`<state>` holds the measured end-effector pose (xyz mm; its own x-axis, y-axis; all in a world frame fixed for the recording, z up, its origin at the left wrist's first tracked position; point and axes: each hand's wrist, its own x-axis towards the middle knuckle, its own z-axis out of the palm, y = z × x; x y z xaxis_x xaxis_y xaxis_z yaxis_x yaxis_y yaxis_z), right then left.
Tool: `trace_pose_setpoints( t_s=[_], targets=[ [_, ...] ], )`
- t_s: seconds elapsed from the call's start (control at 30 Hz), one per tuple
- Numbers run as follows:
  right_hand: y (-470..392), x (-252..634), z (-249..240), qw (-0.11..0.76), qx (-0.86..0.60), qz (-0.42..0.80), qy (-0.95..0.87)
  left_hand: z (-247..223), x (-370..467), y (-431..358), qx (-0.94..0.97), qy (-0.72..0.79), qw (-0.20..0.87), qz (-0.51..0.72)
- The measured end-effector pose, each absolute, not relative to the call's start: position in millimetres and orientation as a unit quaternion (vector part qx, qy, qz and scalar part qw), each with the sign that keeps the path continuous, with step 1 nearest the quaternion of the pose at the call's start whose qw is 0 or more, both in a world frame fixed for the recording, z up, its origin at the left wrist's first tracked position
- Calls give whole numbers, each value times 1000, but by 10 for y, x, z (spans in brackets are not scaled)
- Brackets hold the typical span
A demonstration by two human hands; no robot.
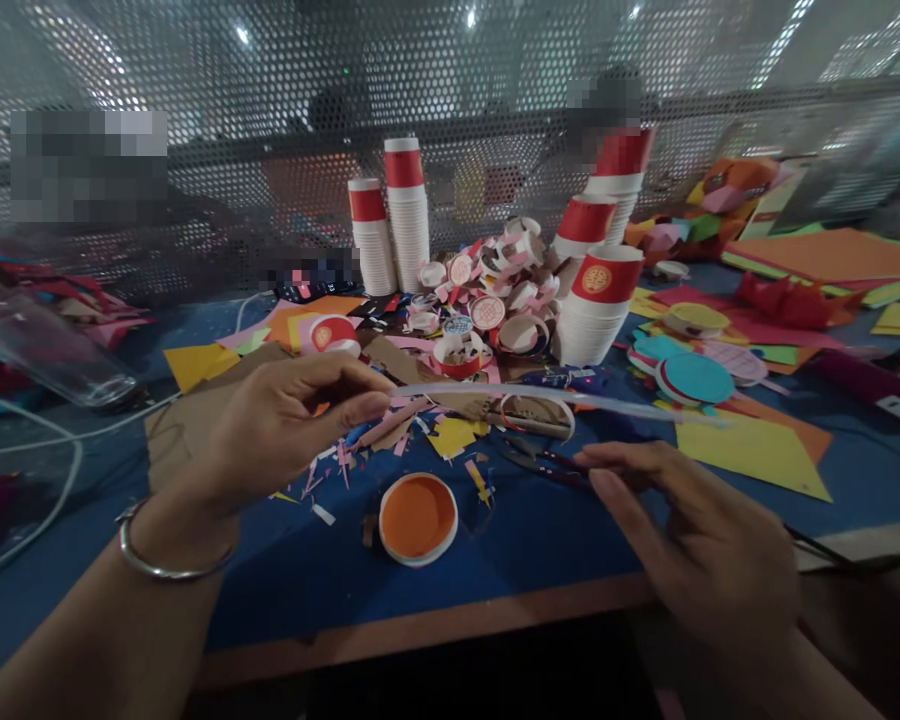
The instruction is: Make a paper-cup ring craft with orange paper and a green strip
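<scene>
My left hand (292,420) pinches one end of a long, thin, whitish translucent strip (540,393) between thumb and fingertips. The strip reaches out to the right above the table, past my right hand. A pair of scissors (529,458) with dark handles points left, and my right hand (697,520) has its thumb and forefinger closed at the handle end. The fingers partly hide those handles. Between the hands, nearer the table's front edge, is a shallow round white-rimmed piece (418,516) with an orange inside.
Stacked red-and-white paper cups (596,305) flank a heap of cut cup pieces (487,300). Paper scraps (345,460) litter the blue table (330,610). Coloured sheets (757,450) and blue discs (694,378) lie right. A clear tumbler (52,340) and white cable (75,470) are left.
</scene>
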<state>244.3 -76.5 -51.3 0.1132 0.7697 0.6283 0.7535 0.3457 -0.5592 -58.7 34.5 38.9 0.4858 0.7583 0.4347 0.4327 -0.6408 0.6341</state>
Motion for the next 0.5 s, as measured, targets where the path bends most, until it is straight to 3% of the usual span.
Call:
trace_pose_setpoints(
  t_s=[0.2, 0.37, 0.5],
  targets=[
    [-764, 2422, -485, 536, -492, 186, -660, 278, -322, 189, 815, 326, 324, 354],
    [-816, 2395, -450, 613, -419, 339, -578, 185, -46, 38, 866, 279, 293, 295],
    [-828, 2545, -421, 644, -440, 275, -563, 149, -43, 37, 869, 290, 207, 343]
  ],
)
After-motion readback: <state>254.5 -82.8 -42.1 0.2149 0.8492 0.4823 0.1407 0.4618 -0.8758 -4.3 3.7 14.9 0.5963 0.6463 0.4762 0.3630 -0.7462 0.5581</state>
